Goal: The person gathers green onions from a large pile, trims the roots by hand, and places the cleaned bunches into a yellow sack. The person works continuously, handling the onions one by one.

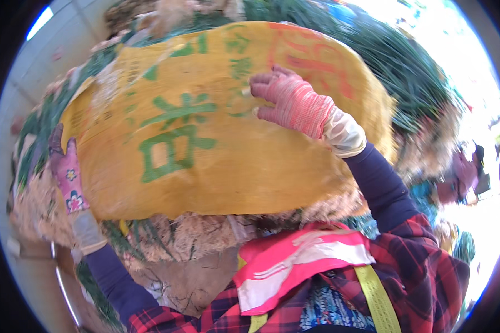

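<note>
A yellow woven sack [250,166] lies spread over a heap of green onions [404,66], its green and red printing facing up. My left hand [68,170], in a pink flowered glove, is at the sack's left edge with thumb and fingers apart. Over the upper middle of the sack is my right hand [285,100], wearing a pink knitted glove above a pale inner glove. Its fingers are spread and hold nothing; whether it touches the sack is hard to tell. Pale onion roots [191,237] stick out below the sack's near edge.
A pale wall [41,79] stands along the left side. A metal bar [66,295] is at lower left, near a bare patch of floor [191,274] with scattered scraps. Another person [462,175] is at the far right, blurred, beside bright glare.
</note>
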`<control>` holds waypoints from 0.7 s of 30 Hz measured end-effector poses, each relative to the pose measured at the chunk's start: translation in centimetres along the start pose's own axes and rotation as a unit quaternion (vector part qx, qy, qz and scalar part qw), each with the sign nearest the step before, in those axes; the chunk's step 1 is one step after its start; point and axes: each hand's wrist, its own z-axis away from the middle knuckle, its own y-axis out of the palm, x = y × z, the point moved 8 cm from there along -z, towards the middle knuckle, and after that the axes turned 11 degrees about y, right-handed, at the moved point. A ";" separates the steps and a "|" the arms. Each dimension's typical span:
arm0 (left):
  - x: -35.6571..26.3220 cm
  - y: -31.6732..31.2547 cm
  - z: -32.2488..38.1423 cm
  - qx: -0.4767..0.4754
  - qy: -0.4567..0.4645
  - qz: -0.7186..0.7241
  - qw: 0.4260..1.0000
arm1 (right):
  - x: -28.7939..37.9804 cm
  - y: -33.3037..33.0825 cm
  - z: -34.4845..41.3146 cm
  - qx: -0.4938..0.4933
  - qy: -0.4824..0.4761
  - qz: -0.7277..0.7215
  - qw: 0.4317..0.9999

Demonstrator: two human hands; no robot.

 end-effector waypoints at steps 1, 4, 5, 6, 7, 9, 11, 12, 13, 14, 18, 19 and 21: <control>-2.4 2.3 -0.5 0.031 0.010 0.120 0.992 | -1.9 -1.6 2.3 -0.019 0.067 -0.007 0.998; -7.8 8.5 0.4 0.094 0.014 0.065 0.993 | -7.3 -7.5 10.0 -0.164 0.189 -0.019 0.968; -9.0 10.0 0.7 0.089 0.018 0.091 0.992 | -9.9 -8.7 12.9 -0.189 0.267 -0.042 0.944; -9.5 11.7 1.6 0.160 0.026 -0.023 0.986 | -12.1 -9.2 15.9 -0.158 0.357 0.016 0.920; -10.5 13.1 2.2 0.193 0.084 -0.094 0.973 | -14.7 -8.9 19.4 -0.109 0.496 0.037 0.861; -9.2 13.7 1.9 0.187 0.025 -0.110 0.976 | -16.7 -7.1 23.8 -0.083 0.587 -0.133 0.794; -8.2 13.6 -0.3 0.126 -0.017 -0.023 0.992 | -16.2 -3.5 26.8 -0.050 0.648 -0.270 0.710; -8.9 13.7 -1.4 0.086 0.014 0.046 0.995 | -15.7 -2.3 27.2 -0.011 0.643 -0.300 0.705; -8.9 13.6 -2.4 0.061 0.005 0.092 0.994 | -14.7 -1.6 27.1 -0.022 0.613 -0.367 0.699; -9.5 13.5 -3.4 0.032 0.010 0.136 0.990 | -14.8 -1.9 27.3 -0.036 0.619 -0.353 0.701; -14.5 16.6 -5.2 0.114 0.062 0.044 0.991 | -14.9 -4.5 27.9 0.017 0.624 -0.316 0.714; -15.6 17.6 -4.9 0.132 0.047 0.082 0.987 | -14.9 -5.6 28.3 0.020 0.622 -0.323 0.714; -17.0 19.2 -4.1 0.167 0.008 0.155 0.974 | -14.7 -8.1 28.1 -0.010 0.554 -0.348 0.757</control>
